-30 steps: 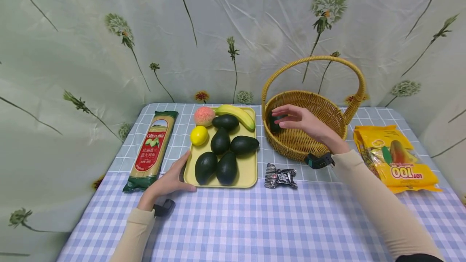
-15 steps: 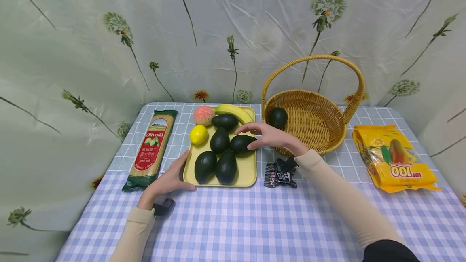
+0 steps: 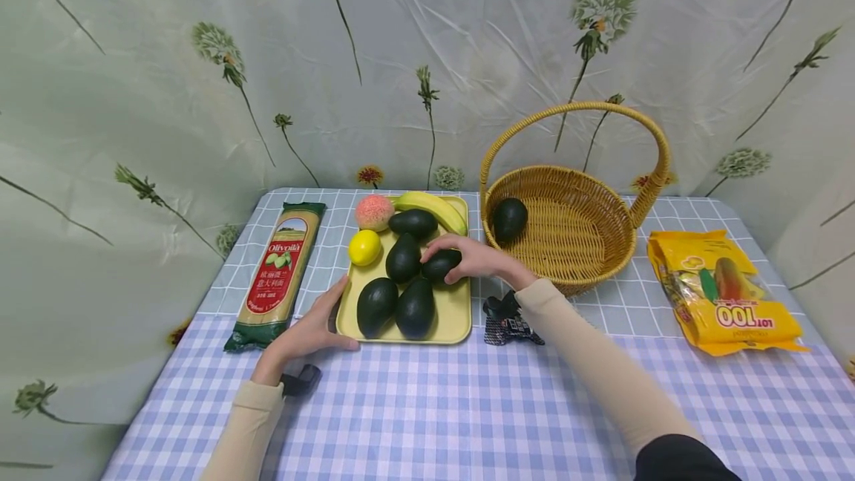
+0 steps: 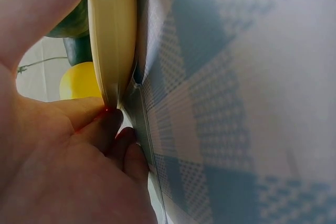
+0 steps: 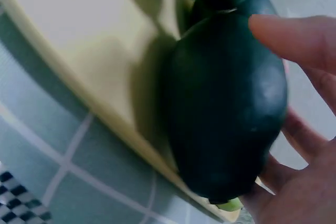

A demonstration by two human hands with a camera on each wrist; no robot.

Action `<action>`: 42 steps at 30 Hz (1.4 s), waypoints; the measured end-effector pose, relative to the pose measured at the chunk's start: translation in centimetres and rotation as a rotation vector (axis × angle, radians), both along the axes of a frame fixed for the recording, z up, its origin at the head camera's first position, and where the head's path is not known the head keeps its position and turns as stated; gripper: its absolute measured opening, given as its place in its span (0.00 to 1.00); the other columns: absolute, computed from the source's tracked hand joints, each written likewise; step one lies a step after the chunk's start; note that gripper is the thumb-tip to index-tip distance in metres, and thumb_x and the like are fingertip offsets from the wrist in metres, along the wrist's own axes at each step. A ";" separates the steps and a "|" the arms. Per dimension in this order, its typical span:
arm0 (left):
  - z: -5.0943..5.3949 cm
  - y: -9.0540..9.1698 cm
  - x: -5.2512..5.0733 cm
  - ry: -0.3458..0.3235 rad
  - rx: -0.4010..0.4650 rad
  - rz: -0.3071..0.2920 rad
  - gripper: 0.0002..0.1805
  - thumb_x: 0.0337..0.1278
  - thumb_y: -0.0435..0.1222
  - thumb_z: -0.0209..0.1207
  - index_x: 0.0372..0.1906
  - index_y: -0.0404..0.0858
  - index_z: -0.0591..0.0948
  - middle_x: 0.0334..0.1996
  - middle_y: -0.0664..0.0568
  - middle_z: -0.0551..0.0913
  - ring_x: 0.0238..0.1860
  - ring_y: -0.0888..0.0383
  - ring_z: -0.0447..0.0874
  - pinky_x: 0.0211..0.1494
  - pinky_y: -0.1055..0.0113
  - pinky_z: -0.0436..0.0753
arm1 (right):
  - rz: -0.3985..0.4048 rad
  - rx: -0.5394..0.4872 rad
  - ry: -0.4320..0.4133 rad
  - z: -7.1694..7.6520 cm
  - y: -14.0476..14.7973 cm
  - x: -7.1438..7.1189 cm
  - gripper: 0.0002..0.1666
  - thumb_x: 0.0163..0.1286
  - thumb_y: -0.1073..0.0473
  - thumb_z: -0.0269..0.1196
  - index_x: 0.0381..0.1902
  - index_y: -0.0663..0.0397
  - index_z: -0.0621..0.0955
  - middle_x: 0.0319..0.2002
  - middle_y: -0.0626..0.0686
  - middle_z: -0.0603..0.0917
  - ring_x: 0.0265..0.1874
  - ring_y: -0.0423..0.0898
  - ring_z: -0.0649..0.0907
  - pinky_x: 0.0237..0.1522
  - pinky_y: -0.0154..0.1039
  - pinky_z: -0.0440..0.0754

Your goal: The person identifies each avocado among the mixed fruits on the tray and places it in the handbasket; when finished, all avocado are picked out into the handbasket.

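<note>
Yellow and smooth-rimmed in the head view, the tray (image 3: 459, 312) sits at the middle of the table. On its right side lies the avocado (image 3: 437, 268), its long axis running roughly left to right. The right hand (image 3: 479, 257) reaches in from the right and grips it, fingers on the far side, thumb on the near side. That hand is the nearer one; the left hand (image 3: 312, 332) clasps the tray's near-left corner, well apart from the avocado. Just right of the tray stands the basket (image 3: 539, 272), round, woven, with a tall arched handle; another avocado (image 3: 510, 218) lies against its left wall. Around the gripped fruit are four dark, pear-shaped avocados (image 3: 415, 310), a curved banana (image 3: 433, 209), a rough pinkish peach (image 3: 374, 212) and a glossy lemon (image 3: 364, 248). A flat spaghetti packet (image 3: 277, 277) lies left, a crinkled yellow bag (image 3: 738, 295) right.

From the left wrist, thumb and bent fingers hold the tray's thin, slick edge above the checked cloth; the lemon shows behind it.

From the right wrist, the avocado's dark skin looks waxy and faintly dimpled. Its stem nub points toward the tray's rim, while its broad end meets or nearly meets a neighbour. Fingers wrap its outer side.
</note>
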State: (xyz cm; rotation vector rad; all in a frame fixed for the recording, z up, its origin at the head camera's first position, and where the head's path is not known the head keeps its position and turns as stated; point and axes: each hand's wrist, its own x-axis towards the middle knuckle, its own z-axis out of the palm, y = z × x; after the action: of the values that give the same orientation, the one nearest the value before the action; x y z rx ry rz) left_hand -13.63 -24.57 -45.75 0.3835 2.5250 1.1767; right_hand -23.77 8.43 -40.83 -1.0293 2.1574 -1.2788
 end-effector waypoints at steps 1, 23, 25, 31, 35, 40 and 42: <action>0.0 0.0 0.0 0.001 0.002 -0.001 0.65 0.37 0.46 0.75 0.76 0.36 0.44 0.75 0.39 0.44 0.72 0.38 0.42 0.69 0.38 0.46 | -0.007 0.012 0.006 -0.2 0.0 0.0 0.28 0.46 0.74 0.63 0.51 0.64 0.80 0.62 0.65 0.70 0.64 0.57 0.66 0.66 0.48 0.61; 0.0 -0.1 0.0 0.011 0.000 -0.007 0.66 0.37 0.46 0.75 0.76 0.34 0.43 0.75 0.38 0.43 0.72 0.37 0.41 0.69 0.38 0.45 | -0.165 -0.117 0.072 4.5 4.2 2.0 0.25 0.58 0.68 0.68 0.55 0.56 0.79 0.57 0.53 0.76 0.54 0.50 0.74 0.54 0.48 0.72; 0.0 -0.1 0.0 0.015 0.007 -0.011 0.66 0.37 0.46 0.75 0.76 0.34 0.43 0.75 0.38 0.43 0.72 0.37 0.41 0.69 0.38 0.45 | -0.196 -0.139 0.031 5.2 5.6 2.2 0.26 0.59 0.67 0.68 0.57 0.56 0.78 0.57 0.54 0.74 0.51 0.51 0.76 0.51 0.48 0.74; -0.3 -0.2 -0.1 0.034 -0.010 -0.022 0.65 0.38 0.47 0.75 0.75 0.34 0.44 0.75 0.38 0.43 0.72 0.37 0.42 0.69 0.38 0.46 | -0.343 -0.089 -0.012 6.3 10.0 2.2 0.28 0.61 0.63 0.67 0.60 0.54 0.75 0.57 0.58 0.74 0.48 0.55 0.77 0.46 0.46 0.76; -0.3 -0.3 0.0 0.035 -0.014 -0.021 0.65 0.38 0.46 0.75 0.76 0.34 0.44 0.75 0.38 0.43 0.72 0.37 0.41 0.69 0.38 0.46 | -0.432 -0.052 -0.031 6.1 12.8 1.9 0.29 0.64 0.60 0.65 0.63 0.55 0.72 0.60 0.59 0.72 0.49 0.57 0.76 0.46 0.43 0.77; -0.2 -0.3 0.0 0.034 -0.010 -0.024 0.65 0.38 0.46 0.75 0.76 0.34 0.44 0.75 0.38 0.43 0.72 0.37 0.41 0.69 0.38 0.46 | -0.543 -0.056 -0.038 5.4 15.2 1.3 0.29 0.67 0.58 0.63 0.64 0.58 0.70 0.63 0.61 0.67 0.52 0.58 0.73 0.45 0.34 0.76; -0.2 -0.3 0.0 0.036 -0.012 -0.027 0.65 0.38 0.46 0.75 0.76 0.34 0.44 0.75 0.38 0.43 0.72 0.37 0.41 0.69 0.38 0.46 | -0.579 -0.065 -0.046 5.2 15.9 1.1 0.29 0.68 0.59 0.62 0.65 0.59 0.69 0.64 0.61 0.67 0.54 0.57 0.71 0.45 0.33 0.76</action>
State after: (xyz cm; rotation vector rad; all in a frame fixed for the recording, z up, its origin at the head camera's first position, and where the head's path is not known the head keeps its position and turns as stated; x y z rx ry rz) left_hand -13.68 -24.83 -45.93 0.4376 2.5480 1.1542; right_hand -22.72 24.35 -35.62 -0.3877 2.4863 -1.6026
